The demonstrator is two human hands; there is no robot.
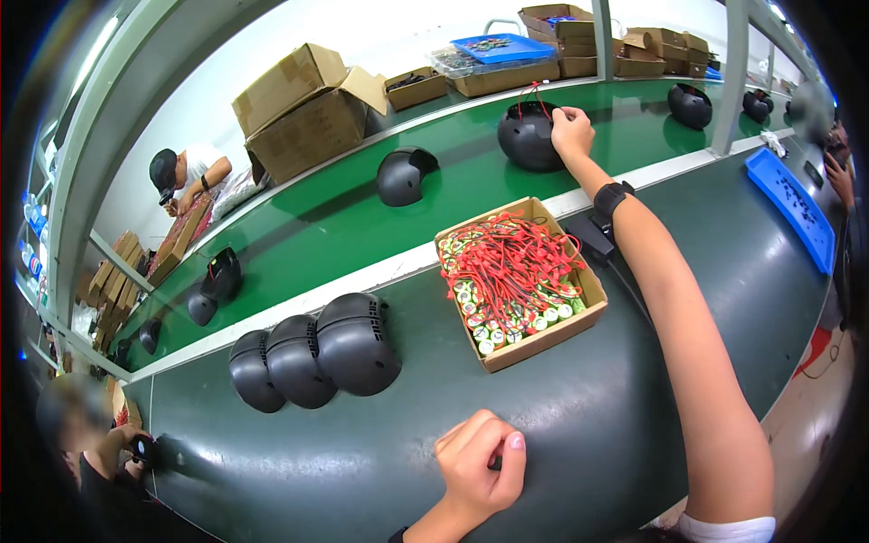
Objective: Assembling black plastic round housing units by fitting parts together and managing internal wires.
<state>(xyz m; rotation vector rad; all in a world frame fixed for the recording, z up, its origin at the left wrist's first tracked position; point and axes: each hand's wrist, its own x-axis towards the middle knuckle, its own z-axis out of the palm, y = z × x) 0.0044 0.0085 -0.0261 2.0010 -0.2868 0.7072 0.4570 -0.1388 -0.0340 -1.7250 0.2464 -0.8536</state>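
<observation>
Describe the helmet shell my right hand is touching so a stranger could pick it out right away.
Find the green conveyor belt running behind the dark worktable. On it, just beyond the cardboard box of red-wired parts, sits a black helmet shell under the right hand. Unlike the other shells, it has red wires at its top.

The right hand [571, 132] covers part of the black helmet [530, 136] on the green belt's far side. The curled left hand [480, 468] hides its palm. Small parts in the blue tray [795, 217] at the desk's right edge are unreadable.
</observation>
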